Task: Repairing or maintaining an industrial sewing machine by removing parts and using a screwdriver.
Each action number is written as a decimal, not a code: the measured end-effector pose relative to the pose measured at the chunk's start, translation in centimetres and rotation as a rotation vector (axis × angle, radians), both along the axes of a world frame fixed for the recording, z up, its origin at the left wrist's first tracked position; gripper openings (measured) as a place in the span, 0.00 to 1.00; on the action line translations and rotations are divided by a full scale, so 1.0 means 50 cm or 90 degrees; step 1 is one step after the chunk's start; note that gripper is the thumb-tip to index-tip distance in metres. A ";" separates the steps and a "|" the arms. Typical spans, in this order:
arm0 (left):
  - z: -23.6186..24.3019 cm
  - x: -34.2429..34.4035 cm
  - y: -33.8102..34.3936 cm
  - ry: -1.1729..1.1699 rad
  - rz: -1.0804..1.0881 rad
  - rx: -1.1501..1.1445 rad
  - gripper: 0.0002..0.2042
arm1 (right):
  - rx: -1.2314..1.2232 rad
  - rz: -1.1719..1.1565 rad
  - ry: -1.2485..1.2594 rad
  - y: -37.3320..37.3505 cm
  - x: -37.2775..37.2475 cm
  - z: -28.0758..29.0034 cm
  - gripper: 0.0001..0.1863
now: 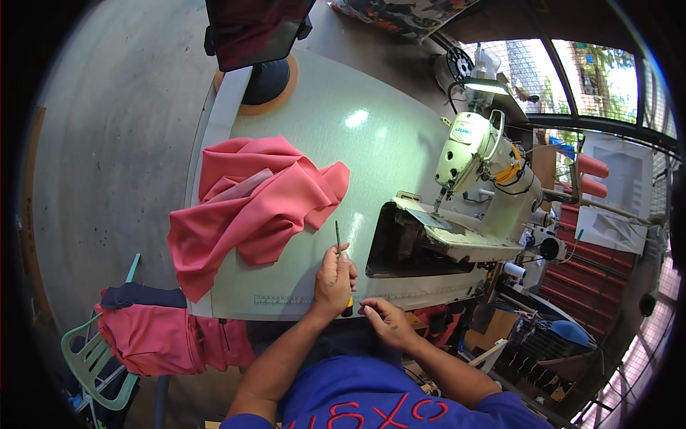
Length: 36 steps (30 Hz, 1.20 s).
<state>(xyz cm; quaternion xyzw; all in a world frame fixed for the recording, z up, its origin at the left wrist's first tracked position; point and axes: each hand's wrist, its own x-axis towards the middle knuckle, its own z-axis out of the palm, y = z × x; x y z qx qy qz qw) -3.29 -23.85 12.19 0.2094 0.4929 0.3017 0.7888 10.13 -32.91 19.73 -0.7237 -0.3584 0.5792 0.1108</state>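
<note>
My left hand [334,283] is wrapped around a screwdriver [338,232] near the front edge of the sewing table [389,100]. Its thin metal shaft points up and away from me, and the yellow and black handle end shows below my fist. Just to the right, my right hand [389,322] is at the table's front edge with its fingers curled in; whether something small is between them is hidden. Crumpled pink fabric [264,193] lies on the table to the left of the screwdriver. The sewing machine [468,154] stands to the right, its needle above a raised arm bed.
A dark opening [393,247] lies in the tabletop under the machine's bed. More pink fabric [153,336] hangs over a green plastic chair [86,350] at lower left. A dark round pad [268,82] is at the table's far left corner. Pink thread cones [593,168] stand right.
</note>
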 end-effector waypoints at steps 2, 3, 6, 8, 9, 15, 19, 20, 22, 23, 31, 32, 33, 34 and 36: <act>0.004 0.017 -0.016 -0.040 0.031 0.006 0.15 | -0.013 -0.055 0.052 -0.010 -0.010 0.001 0.14; 0.015 0.024 -0.020 -0.072 0.037 -0.034 0.14 | -0.006 -0.112 0.113 -0.016 -0.015 0.001 0.17; 0.029 0.067 -0.043 -0.109 0.059 -0.082 0.14 | 0.002 -0.174 0.159 -0.021 -0.016 0.019 0.20; 0.051 0.103 -0.046 -0.144 0.054 -0.091 0.14 | -0.025 -0.177 0.098 -0.015 -0.004 0.040 0.21; 0.060 0.120 -0.046 -0.136 0.022 -0.076 0.14 | -0.020 -0.186 0.058 -0.022 0.008 0.043 0.20; 0.054 0.207 -0.016 -0.075 -0.120 -0.010 0.15 | 0.053 -0.168 -0.145 -0.009 0.082 0.070 0.20; 0.065 0.239 -0.007 -0.089 -0.112 -0.050 0.13 | 0.150 -0.193 -0.162 -0.004 0.124 0.058 0.14; 0.067 0.237 -0.008 -0.081 -0.115 -0.047 0.13 | 0.152 -0.197 -0.155 0.001 0.125 0.069 0.14; 0.072 0.238 0.004 -0.068 -0.128 -0.050 0.14 | 0.042 -0.344 0.013 0.026 0.130 0.099 0.15; 0.072 0.238 0.007 -0.075 -0.128 -0.048 0.14 | 0.038 -0.334 0.030 0.028 0.139 0.098 0.14; 0.051 0.251 0.008 -0.075 -0.113 -0.057 0.14 | -0.086 -0.514 0.373 0.031 0.165 0.097 0.18; 0.050 0.251 0.010 -0.075 -0.105 -0.054 0.14 | -0.095 -0.532 0.412 0.032 0.165 0.097 0.19; 0.049 0.252 0.011 -0.074 -0.105 -0.056 0.14 | -0.097 -0.533 0.413 0.033 0.167 0.095 0.19; 0.048 0.254 0.012 -0.071 -0.106 -0.058 0.14 | -0.101 -0.544 0.443 0.032 0.169 0.092 0.20; 0.042 0.256 0.011 -0.068 -0.105 -0.061 0.14 | -0.107 -0.553 0.472 0.033 0.169 0.090 0.21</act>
